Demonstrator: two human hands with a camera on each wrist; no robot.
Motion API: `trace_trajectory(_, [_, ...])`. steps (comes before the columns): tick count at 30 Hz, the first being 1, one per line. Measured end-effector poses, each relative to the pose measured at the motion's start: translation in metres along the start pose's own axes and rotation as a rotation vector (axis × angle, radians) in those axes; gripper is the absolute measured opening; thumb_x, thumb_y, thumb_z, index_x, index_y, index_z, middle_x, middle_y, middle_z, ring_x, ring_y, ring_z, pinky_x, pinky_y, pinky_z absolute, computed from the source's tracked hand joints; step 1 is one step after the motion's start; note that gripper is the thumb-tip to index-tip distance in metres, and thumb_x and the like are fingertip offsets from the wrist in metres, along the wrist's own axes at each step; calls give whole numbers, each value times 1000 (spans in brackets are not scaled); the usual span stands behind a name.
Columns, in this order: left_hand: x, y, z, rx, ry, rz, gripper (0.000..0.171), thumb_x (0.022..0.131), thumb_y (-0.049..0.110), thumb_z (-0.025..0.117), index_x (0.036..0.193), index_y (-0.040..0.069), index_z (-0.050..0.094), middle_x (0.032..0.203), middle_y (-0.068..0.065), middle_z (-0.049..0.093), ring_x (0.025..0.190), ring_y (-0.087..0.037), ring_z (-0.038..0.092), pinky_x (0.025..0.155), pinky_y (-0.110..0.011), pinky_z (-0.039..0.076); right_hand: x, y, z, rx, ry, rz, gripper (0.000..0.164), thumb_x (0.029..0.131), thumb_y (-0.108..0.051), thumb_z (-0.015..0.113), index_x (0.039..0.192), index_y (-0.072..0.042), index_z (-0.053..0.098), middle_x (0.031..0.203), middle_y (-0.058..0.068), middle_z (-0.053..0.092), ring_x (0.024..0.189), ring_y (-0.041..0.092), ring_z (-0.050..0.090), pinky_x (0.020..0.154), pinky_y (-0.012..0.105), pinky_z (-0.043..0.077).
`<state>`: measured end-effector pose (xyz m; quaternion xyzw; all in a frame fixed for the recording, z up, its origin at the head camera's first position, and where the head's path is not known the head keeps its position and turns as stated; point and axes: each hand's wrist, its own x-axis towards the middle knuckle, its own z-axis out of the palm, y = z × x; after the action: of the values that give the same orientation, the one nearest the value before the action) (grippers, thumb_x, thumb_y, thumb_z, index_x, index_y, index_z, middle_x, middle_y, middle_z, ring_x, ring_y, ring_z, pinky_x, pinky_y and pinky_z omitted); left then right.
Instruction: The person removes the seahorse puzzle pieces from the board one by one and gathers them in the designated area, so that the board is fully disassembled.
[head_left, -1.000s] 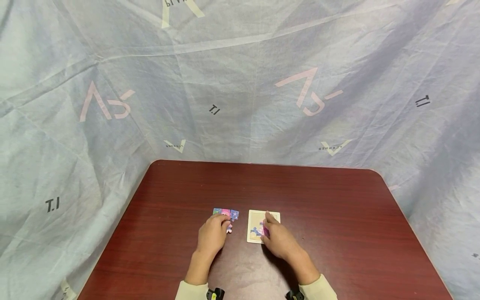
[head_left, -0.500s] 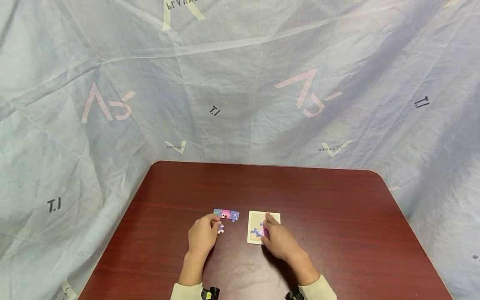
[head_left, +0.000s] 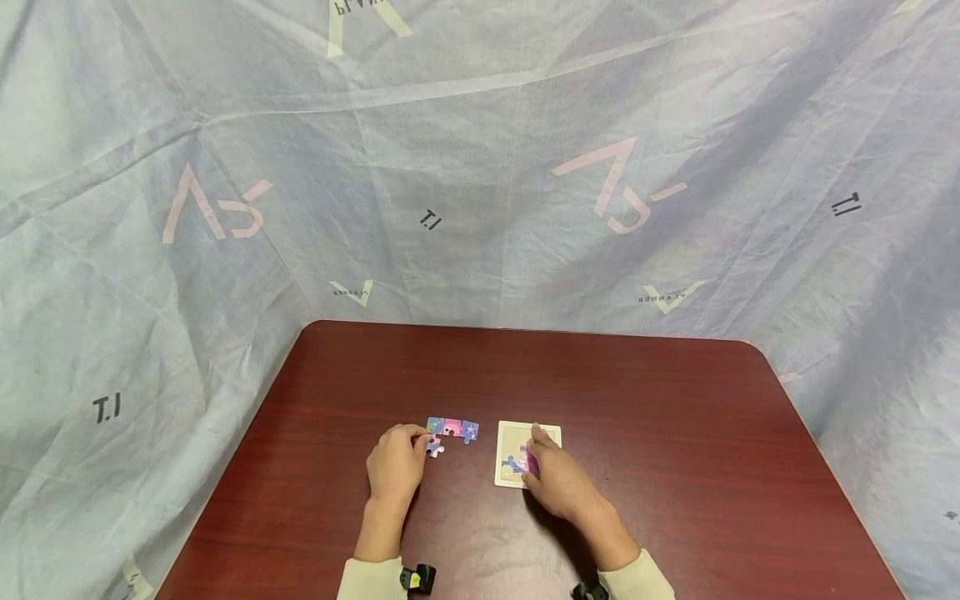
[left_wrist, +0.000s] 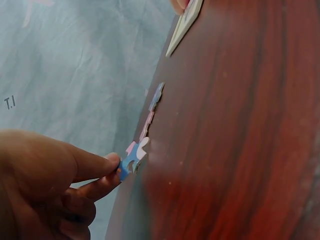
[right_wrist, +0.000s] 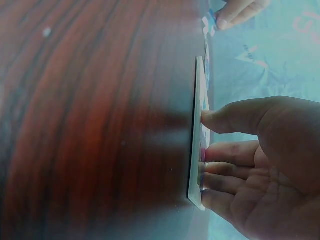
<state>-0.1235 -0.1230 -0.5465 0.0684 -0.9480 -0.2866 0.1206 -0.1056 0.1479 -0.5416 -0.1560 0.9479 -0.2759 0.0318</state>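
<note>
My left hand (head_left: pixel 396 465) pinches a blue, pink and white jigsaw piece (left_wrist: pixel 131 159) between thumb and forefinger. Just beyond it on the table, three jigsaw pieces (head_left: pixel 452 427) lie in a row, with a green patch, pink and a star on blue. To their right is a cream puzzle tray (head_left: pixel 498 454) holding some blue and pink pieces (head_left: pixel 514 463) in its lower part. Over the tray's right side lies my right hand (head_left: pixel 561 482), extended fingers and thumb touching it. Part of the tray's inside is hidden beneath that hand.
The dark red wooden table (head_left: pixel 637 400) has rounded far corners. Pale printed cloth (head_left: pixel 480 167) hangs behind it and along both sides. Each wrist wears a black device on a strap, beside a cream sleeve (head_left: pixel 371 581).
My left hand has drawn back to the left with the jigsaw piece, uncovering the row of three pieces. The right hand and the tray have stayed in place.
</note>
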Motion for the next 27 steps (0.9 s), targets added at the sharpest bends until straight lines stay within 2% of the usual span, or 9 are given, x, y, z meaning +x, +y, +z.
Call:
trace_trajectory(10, [10, 1, 5, 25, -14, -26, 11, 95, 22, 79, 102, 15, 85, 108, -9, 81, 93, -36, 78, 74, -57, 61, 2, 2, -3, -8, -3, -7, 50, 90, -5, 77, 132, 18, 61, 155, 35, 50, 147, 47, 50, 122, 55, 40])
trace_trajectory(27, [10, 0, 6, 22, -19, -45, 11, 94, 21, 79, 100, 14, 85, 106, -10, 81, 93, -37, 78, 74, -57, 60, 2, -1, 0, -15, -15, 4, 52, 92, -8, 76, 134, 17, 60, 157, 35, 48, 148, 47, 49, 122, 54, 40])
